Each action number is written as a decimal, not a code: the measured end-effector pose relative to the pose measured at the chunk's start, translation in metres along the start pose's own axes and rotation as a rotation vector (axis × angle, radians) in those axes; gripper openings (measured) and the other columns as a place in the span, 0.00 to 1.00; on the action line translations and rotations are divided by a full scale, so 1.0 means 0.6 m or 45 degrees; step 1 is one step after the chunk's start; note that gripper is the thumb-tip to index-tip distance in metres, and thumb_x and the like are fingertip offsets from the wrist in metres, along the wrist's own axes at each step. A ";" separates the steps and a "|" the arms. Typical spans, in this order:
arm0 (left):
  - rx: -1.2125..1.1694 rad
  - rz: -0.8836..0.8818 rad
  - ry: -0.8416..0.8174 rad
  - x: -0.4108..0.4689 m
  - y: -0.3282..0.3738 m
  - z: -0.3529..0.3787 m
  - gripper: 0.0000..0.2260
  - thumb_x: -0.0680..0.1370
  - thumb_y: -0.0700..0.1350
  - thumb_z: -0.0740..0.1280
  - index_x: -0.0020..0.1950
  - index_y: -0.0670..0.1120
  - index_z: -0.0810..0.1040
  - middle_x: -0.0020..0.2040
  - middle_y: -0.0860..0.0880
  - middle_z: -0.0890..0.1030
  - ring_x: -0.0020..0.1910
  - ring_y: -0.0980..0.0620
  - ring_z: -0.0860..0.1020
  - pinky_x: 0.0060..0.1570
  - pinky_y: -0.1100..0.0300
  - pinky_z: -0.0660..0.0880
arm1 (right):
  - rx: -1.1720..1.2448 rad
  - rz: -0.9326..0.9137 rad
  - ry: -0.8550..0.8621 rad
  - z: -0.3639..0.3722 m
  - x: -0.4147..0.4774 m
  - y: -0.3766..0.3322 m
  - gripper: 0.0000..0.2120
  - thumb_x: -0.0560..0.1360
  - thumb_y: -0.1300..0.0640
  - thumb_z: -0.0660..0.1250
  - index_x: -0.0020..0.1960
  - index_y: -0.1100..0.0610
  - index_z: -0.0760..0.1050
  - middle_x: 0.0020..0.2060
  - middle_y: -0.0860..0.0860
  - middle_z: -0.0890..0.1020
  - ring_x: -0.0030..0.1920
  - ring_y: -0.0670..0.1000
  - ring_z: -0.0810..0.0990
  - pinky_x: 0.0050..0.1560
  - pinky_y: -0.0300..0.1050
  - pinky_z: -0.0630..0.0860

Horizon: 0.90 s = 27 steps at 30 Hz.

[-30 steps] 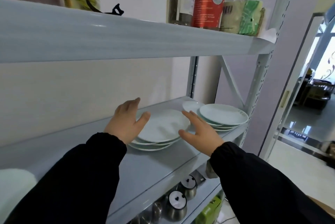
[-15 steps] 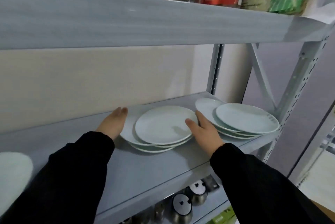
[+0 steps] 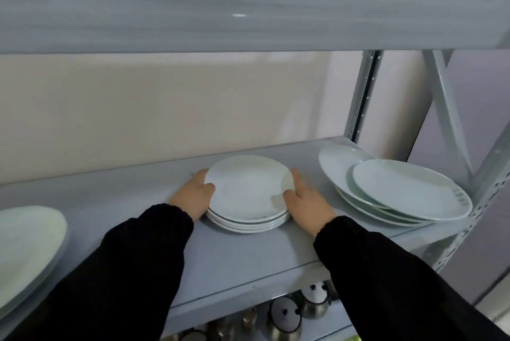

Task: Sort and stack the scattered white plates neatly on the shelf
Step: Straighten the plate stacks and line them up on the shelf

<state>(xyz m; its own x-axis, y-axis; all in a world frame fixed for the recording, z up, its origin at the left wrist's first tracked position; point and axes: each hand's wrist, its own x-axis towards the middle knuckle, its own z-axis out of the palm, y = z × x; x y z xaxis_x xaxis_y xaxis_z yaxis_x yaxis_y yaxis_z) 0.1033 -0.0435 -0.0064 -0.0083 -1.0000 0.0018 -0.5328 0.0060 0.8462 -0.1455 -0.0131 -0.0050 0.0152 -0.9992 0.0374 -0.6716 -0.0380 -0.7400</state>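
Both hands are clasping the centre stack point(image 3: 248, 189) of small white plates from either side. The left hand point(image 3: 193, 197) is curling round its left rim and the right hand point(image 3: 306, 202) round its right rim, with both thumbs lying on the top plate. That stack is sitting squared-up in the middle of the shelf point(image 3: 248, 255). This pile is looking finished. To the right, the larger plates point(image 3: 400, 191) are lying fanned and askew, and the left plates point(image 3: 27, 244) are also awaiting attention.

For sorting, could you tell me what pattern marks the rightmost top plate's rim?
Plate: short grey dashes; head view.
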 end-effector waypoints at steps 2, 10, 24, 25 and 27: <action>0.021 -0.020 0.007 0.002 -0.004 -0.001 0.24 0.78 0.43 0.56 0.75 0.54 0.62 0.65 0.52 0.73 0.62 0.49 0.72 0.61 0.57 0.67 | 0.003 -0.022 0.008 -0.001 0.000 0.001 0.29 0.80 0.55 0.53 0.80 0.50 0.49 0.68 0.54 0.72 0.64 0.55 0.72 0.52 0.43 0.64; 0.004 0.013 -0.014 0.001 0.000 0.000 0.23 0.78 0.39 0.55 0.71 0.55 0.66 0.59 0.55 0.76 0.58 0.51 0.74 0.54 0.60 0.68 | 0.118 -0.047 0.085 0.001 0.000 0.003 0.16 0.78 0.56 0.57 0.66 0.50 0.63 0.45 0.43 0.76 0.49 0.54 0.76 0.40 0.44 0.68; 0.065 -0.104 0.130 -0.117 -0.010 -0.012 0.23 0.77 0.43 0.55 0.72 0.56 0.64 0.64 0.54 0.74 0.62 0.51 0.72 0.62 0.56 0.68 | 0.087 -0.232 -0.046 -0.002 -0.017 0.007 0.09 0.77 0.52 0.59 0.57 0.50 0.65 0.41 0.47 0.79 0.41 0.47 0.77 0.35 0.44 0.70; 0.061 -0.100 0.148 -0.131 -0.011 -0.015 0.23 0.78 0.43 0.55 0.72 0.56 0.64 0.64 0.54 0.74 0.63 0.51 0.72 0.62 0.57 0.67 | 0.069 -0.273 -0.068 0.000 -0.017 0.006 0.09 0.77 0.52 0.59 0.56 0.50 0.65 0.42 0.47 0.78 0.40 0.46 0.76 0.35 0.43 0.69; 0.064 -0.094 0.174 -0.159 -0.014 -0.019 0.22 0.80 0.45 0.56 0.74 0.56 0.63 0.67 0.56 0.72 0.68 0.51 0.69 0.63 0.58 0.65 | 0.014 -0.353 -0.100 0.005 -0.014 0.006 0.08 0.78 0.51 0.58 0.56 0.49 0.65 0.42 0.47 0.78 0.41 0.46 0.76 0.35 0.43 0.68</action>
<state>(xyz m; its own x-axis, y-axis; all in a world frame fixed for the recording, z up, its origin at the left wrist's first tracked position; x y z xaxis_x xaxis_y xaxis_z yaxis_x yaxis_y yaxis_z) 0.1181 0.0519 -0.0077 0.1459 -0.9892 0.0160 -0.5694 -0.0708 0.8190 -0.1458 -0.0047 -0.0096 0.2551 -0.9486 0.1875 -0.6259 -0.3098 -0.7157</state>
